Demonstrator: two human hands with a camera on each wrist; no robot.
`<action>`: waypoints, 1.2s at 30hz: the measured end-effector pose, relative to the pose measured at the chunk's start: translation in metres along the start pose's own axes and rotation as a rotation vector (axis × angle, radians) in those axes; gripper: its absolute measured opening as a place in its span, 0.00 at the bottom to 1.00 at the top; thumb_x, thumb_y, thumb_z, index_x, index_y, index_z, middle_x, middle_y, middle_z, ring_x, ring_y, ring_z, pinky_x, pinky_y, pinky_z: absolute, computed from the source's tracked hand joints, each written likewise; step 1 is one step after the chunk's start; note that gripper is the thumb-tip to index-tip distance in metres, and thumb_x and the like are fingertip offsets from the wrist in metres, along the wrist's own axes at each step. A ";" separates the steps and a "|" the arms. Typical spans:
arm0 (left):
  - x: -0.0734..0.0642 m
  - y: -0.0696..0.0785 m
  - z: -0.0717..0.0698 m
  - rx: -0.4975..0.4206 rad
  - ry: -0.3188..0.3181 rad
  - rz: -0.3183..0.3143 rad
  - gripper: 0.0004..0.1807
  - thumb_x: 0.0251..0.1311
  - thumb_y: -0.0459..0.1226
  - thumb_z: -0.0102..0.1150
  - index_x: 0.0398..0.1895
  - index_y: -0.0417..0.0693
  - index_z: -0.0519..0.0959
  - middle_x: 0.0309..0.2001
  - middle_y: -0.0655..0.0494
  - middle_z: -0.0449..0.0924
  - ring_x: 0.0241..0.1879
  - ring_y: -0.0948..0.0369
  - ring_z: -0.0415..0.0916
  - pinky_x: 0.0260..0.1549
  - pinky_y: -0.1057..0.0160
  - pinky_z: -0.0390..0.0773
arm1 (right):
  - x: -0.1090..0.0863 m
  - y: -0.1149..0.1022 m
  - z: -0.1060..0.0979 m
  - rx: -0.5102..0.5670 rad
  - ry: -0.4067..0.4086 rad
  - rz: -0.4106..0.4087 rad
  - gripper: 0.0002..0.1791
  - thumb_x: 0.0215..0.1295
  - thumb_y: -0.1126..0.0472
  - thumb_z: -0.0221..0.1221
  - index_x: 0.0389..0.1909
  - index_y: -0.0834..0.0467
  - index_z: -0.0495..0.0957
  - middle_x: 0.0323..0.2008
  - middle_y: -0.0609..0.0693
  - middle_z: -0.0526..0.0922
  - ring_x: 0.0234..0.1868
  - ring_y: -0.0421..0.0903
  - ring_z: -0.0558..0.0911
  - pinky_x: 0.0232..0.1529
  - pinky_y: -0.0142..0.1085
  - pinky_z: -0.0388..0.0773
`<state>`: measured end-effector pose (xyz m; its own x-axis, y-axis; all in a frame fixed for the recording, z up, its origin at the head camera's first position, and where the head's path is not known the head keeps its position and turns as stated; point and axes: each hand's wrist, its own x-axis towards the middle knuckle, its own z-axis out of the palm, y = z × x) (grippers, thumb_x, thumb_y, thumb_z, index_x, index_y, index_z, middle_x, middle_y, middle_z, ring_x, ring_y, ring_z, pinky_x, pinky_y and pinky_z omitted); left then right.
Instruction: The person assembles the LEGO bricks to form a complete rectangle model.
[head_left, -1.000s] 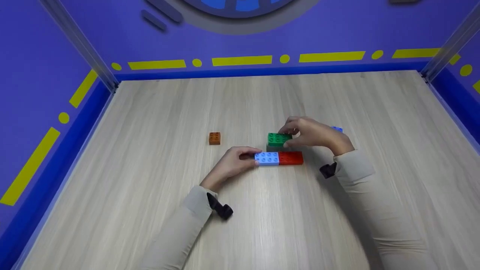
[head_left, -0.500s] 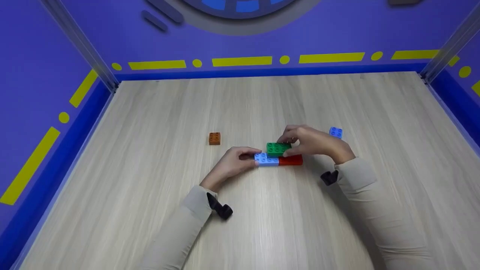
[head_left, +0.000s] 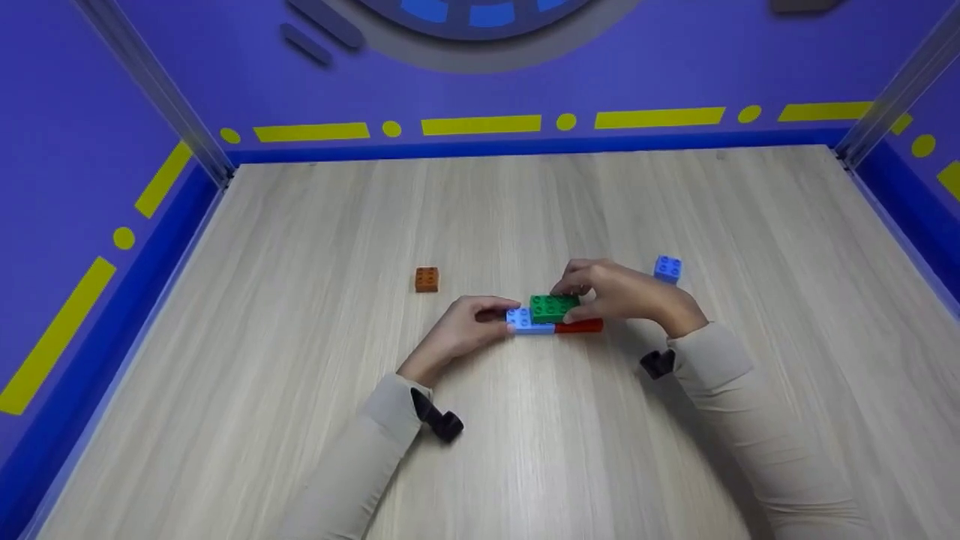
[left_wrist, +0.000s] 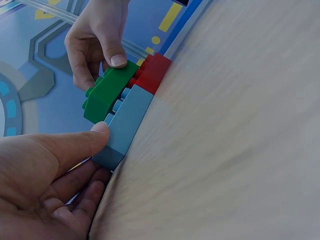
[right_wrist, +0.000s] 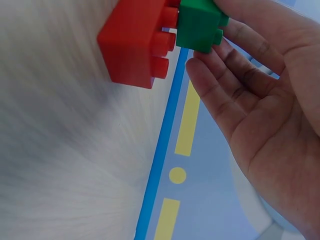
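My left hand (head_left: 469,328) grips the left end of a light blue toy building brick (head_left: 519,321), thumb in front and fingers behind. End to end with it on the table lies a red brick (head_left: 581,326), partly covered in the head view. My right hand (head_left: 619,292) pinches a green brick (head_left: 551,307) by its right end. The green brick sits across the seam between the two, over the studs of both. In the left wrist view, studs of the light blue brick (left_wrist: 131,120) show below the green brick (left_wrist: 110,92).
An orange-brown brick (head_left: 427,280) lies on the wooden table (head_left: 337,247) to the left, behind my left hand. A small blue brick (head_left: 667,268) lies behind my right wrist. Blue-purple walls (head_left: 480,90) with yellow marks border the table at the back and sides.
My right hand has brought the green brick toward me, from behind the light blue and red bricks to over them. The left hand has kept its grip in place.
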<state>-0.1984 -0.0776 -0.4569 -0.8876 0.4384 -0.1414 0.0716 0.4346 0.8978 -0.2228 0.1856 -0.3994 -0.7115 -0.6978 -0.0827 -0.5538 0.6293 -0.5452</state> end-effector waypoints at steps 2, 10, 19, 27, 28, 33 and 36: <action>0.000 0.000 0.000 0.004 0.000 0.000 0.19 0.60 0.38 0.64 0.55 0.54 0.80 0.58 0.56 0.78 0.58 0.59 0.73 0.59 0.57 0.72 | -0.001 -0.001 0.000 -0.005 -0.002 -0.004 0.17 0.58 0.60 0.67 0.49 0.58 0.82 0.43 0.50 0.80 0.46 0.47 0.79 0.49 0.43 0.79; 0.001 0.000 0.001 0.006 0.002 0.012 0.19 0.59 0.38 0.64 0.55 0.53 0.80 0.57 0.56 0.79 0.56 0.60 0.73 0.58 0.58 0.72 | -0.004 -0.004 0.000 -0.052 0.008 -0.023 0.17 0.58 0.60 0.67 0.49 0.58 0.83 0.43 0.50 0.80 0.44 0.46 0.79 0.47 0.43 0.80; 0.001 0.000 0.000 0.010 0.001 0.001 0.19 0.59 0.38 0.64 0.56 0.53 0.80 0.58 0.56 0.79 0.58 0.60 0.73 0.59 0.59 0.72 | -0.003 -0.006 0.003 -0.077 0.016 -0.037 0.16 0.58 0.60 0.67 0.48 0.58 0.83 0.43 0.49 0.80 0.44 0.45 0.79 0.47 0.41 0.81; 0.001 -0.001 -0.001 0.017 -0.006 0.011 0.20 0.60 0.39 0.64 0.56 0.53 0.80 0.59 0.55 0.78 0.60 0.59 0.72 0.61 0.57 0.70 | -0.003 -0.009 0.004 -0.094 0.012 -0.039 0.16 0.58 0.59 0.67 0.48 0.58 0.83 0.43 0.49 0.80 0.43 0.45 0.79 0.47 0.41 0.81; 0.001 -0.001 -0.001 0.019 -0.007 0.012 0.20 0.60 0.39 0.64 0.56 0.53 0.80 0.59 0.55 0.78 0.60 0.59 0.72 0.61 0.57 0.70 | -0.003 -0.009 0.004 -0.095 0.013 -0.040 0.16 0.58 0.60 0.67 0.48 0.58 0.83 0.42 0.49 0.80 0.43 0.45 0.79 0.47 0.41 0.81; 0.001 -0.001 -0.001 0.026 -0.008 0.011 0.20 0.60 0.39 0.64 0.56 0.54 0.80 0.59 0.56 0.78 0.60 0.59 0.72 0.61 0.57 0.70 | -0.003 -0.009 0.004 -0.086 0.015 -0.036 0.16 0.58 0.60 0.67 0.48 0.58 0.83 0.41 0.49 0.79 0.42 0.44 0.78 0.46 0.41 0.81; 0.001 -0.001 -0.001 0.027 -0.006 0.017 0.19 0.60 0.39 0.64 0.56 0.54 0.80 0.59 0.56 0.78 0.60 0.59 0.72 0.61 0.57 0.70 | -0.003 -0.009 0.003 -0.080 0.012 -0.026 0.16 0.57 0.60 0.67 0.47 0.58 0.83 0.39 0.49 0.78 0.41 0.45 0.77 0.44 0.41 0.81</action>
<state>-0.2000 -0.0782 -0.4575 -0.8832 0.4508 -0.1293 0.0988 0.4484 0.8883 -0.2144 0.1804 -0.3966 -0.7017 -0.7100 -0.0590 -0.6045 0.6372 -0.4782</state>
